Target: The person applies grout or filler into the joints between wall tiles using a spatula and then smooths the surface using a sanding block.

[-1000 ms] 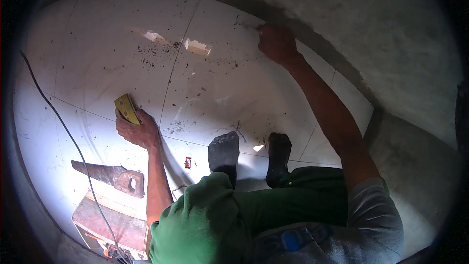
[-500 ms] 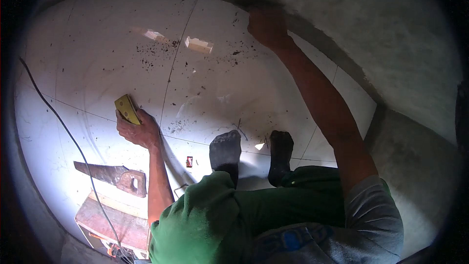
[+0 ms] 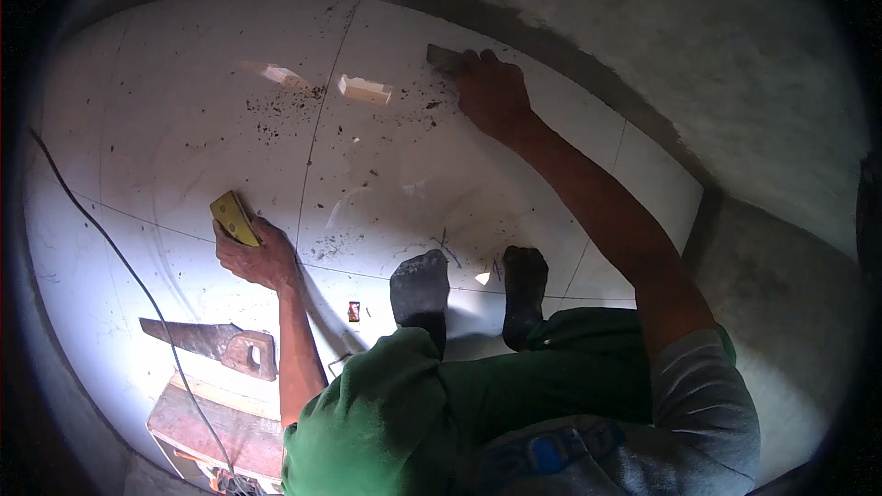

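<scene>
Yellow block (image 3: pixel 234 218) (trousers (image 3: pixel 377 404) green)

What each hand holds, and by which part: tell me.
Left hand grips a yellow block by its lower end; right hand, a flat grey piece by its right end.

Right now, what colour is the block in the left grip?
The block is yellow with darker round marks; it shows best in the head view.

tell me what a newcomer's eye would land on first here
Probably the bright green trousers at bottom centre, then the yellow block in the left hand, left of centre. Farther up, the right hand holds a flat grey piece near the foot of the wall. At lower left lies a handsaw with a dark cable across it.
</scene>
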{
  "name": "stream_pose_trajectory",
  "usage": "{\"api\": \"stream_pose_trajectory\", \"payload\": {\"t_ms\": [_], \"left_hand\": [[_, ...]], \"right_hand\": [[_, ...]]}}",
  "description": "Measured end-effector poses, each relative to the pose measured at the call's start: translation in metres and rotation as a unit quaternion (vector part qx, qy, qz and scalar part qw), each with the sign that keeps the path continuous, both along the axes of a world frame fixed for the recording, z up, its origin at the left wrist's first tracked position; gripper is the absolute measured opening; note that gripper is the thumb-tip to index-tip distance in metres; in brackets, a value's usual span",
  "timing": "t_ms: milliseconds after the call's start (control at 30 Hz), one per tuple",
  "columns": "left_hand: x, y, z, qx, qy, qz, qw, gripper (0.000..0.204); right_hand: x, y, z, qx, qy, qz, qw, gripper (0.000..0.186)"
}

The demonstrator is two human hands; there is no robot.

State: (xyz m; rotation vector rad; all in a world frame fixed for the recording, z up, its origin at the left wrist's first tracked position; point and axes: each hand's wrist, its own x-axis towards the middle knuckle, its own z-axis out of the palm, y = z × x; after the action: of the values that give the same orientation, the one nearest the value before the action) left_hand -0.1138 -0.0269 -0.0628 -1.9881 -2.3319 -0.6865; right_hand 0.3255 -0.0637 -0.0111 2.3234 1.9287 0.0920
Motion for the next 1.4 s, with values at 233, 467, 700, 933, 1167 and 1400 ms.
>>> {"api": "stream_pose_trajectory", "payload": {"t_ms": [233, 467, 700, 933, 1167, 1400], "left_hand": [[-0.006, 0.0, -0.007, 0.023, 0.02, -0.015, 0.999, 0.066], [-0.01, 0.0, -0.013, 0.017, 0.019, -0.012, 1.0, 0.067], [-0.009, -0.001, -0.01, 0.034, 0.034, -0.041, 0.998, 0.066], [-0.012, 0.001, -0.014, 0.038, 0.046, -0.05, 0.997, 0.069], [-0.015, 0.002, -0.014, 0.015, 0.053, -0.055, 0.997, 0.07], [-0.029, 0.009, -0.031, 0.002, 0.118, -0.031, 0.992, 0.072]], "right_hand": [[0.012, -0.04, 0.002, -0.094, 0.037, -0.042, 0.994, 0.038], [0.021, -0.06, 0.015, -0.012, 0.069, -0.06, 0.996, 0.06], [-0.003, -0.145, 0.001, -0.094, 0.246, -0.095, 0.96, 0.033], [0.144, -0.286, -0.017, 0.15, 0.592, -0.527, 0.591, 0.04], [0.175, -0.345, -0.056, 0.286, 0.591, -0.567, 0.497, 0.036], [0.034, -0.148, -0.052, 0.049, 0.524, -0.274, 0.805, 0.057]]}}
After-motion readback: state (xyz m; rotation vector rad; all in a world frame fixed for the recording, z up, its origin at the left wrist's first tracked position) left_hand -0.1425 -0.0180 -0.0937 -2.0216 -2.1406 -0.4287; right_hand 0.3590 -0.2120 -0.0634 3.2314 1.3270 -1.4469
